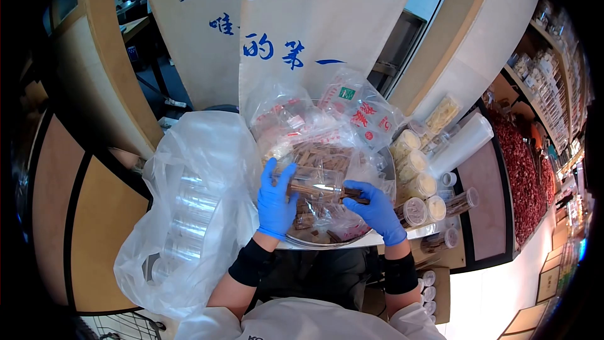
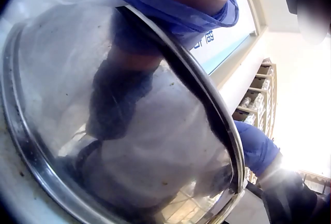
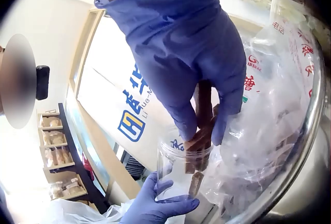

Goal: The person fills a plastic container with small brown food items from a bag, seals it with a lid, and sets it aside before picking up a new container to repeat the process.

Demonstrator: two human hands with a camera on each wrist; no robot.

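My blue-gloved left hand [image 1: 277, 206] grips a clear plastic jar [image 1: 314, 177], which lies on its side in the head view with its mouth toward the right. Brown flat sticks [image 3: 202, 143] are pinched between the thumb and fingers of my right hand [image 1: 381, 213], also gloved in blue. In the right wrist view their lower ends are inside the jar's mouth. More brown sticks [image 1: 324, 156] lie in clear bags below and behind the jar, within a round steel basin [image 2: 234, 131]. The left wrist view shows mostly the basin's shiny side, with the jar hidden.
Filled clear jars [image 1: 413, 162] with pale contents stand right of the basin, beside a roll of clear plastic [image 1: 462, 145]. A large translucent bag [image 1: 201, 132] of stacked clear containers lies at left. Behind hangs a cloth curtain [image 1: 314, 0] with blue characters.
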